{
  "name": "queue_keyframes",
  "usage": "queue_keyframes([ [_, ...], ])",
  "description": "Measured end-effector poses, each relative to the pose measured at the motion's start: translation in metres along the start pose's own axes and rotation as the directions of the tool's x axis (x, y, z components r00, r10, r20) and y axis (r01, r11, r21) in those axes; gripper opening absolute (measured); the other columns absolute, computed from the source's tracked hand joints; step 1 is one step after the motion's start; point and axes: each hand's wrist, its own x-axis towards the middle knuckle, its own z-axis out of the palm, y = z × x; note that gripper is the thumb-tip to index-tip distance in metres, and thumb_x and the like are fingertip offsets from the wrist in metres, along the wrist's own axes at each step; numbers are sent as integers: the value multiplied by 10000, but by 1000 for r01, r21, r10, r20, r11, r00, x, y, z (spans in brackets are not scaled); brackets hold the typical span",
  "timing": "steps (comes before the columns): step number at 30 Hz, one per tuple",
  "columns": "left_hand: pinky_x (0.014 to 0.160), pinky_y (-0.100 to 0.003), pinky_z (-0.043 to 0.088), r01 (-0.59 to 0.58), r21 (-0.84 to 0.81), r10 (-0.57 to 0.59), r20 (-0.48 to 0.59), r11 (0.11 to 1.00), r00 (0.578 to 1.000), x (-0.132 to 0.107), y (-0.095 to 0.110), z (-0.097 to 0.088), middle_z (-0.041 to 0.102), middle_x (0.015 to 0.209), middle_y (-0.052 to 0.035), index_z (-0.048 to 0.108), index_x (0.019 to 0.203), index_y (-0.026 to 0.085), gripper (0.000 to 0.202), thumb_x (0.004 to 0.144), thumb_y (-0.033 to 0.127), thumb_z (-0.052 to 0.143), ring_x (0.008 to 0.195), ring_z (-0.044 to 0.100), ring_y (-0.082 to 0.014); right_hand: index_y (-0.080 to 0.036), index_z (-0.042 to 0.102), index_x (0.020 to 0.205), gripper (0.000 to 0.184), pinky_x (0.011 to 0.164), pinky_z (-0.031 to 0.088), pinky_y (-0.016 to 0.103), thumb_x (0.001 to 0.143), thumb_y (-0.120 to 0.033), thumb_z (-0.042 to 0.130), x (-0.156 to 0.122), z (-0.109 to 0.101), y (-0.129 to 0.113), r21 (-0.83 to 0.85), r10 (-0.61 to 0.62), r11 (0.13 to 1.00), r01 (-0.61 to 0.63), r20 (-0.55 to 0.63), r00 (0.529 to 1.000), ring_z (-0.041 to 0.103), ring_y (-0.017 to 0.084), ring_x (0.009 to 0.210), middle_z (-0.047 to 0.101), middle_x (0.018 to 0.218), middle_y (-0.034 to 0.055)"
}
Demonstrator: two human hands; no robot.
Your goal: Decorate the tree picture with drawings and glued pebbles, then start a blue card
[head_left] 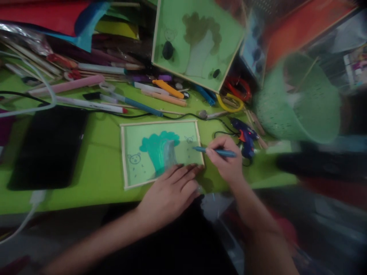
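On the green table lies a small framed picture [133,137] edged with thin wooden sticks. It bears a teal tree [156,152] with a partly grey trunk, a drawn animal face [134,158] at the left and a smaller one [189,140] at the right. My left hand [172,187] rests flat over the lower edge of the frame, fingers stretched out, hiding part of the trunk's base. At the frame's right side, my right hand [226,158] grips a blue marker [226,152], its tip over the paper just below the small right face.
A black tablet [48,147] with a white cable lies left. Behind are loose markers [143,106], a larger framed tree picture [200,42] and yellow-handled scissors [233,109]. A glue gun [246,135] and a green basket [301,99] stand right. A black cord [143,115] crosses the table.
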Motion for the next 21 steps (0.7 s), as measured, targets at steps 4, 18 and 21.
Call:
queue_keyframes([
  [4,1111,-451,498,-6,-12,6,-9,1000,1000,2,0,-3,662,1424,-72,660,1116,161,171,1032,244,536,1285,637,-234,-236,598,804,123,584,407,294,868,-217,701,0,-2,0,-6,5,1000,-6,-89,996,527,148,664,570,714,-27],
  [18,1113,-446,487,-9,7,9,-8,1000,1000,1,0,-3,661,1426,-74,656,1036,163,138,1029,249,548,1277,642,-235,-226,599,798,119,542,407,263,870,-212,693,0,-2,-1,-75,-6,997,5,-13,1000,506,114,603,579,695,-45],
  [21,1102,-444,497,-12,11,12,-11,1000,1000,1,0,-2,666,1419,-70,658,1037,165,142,1031,250,545,1267,649,-235,-228,583,786,142,527,389,260,866,-208,698,0,-2,-1,-67,-8,998,6,-22,1000,490,109,586,565,684,-49],
])
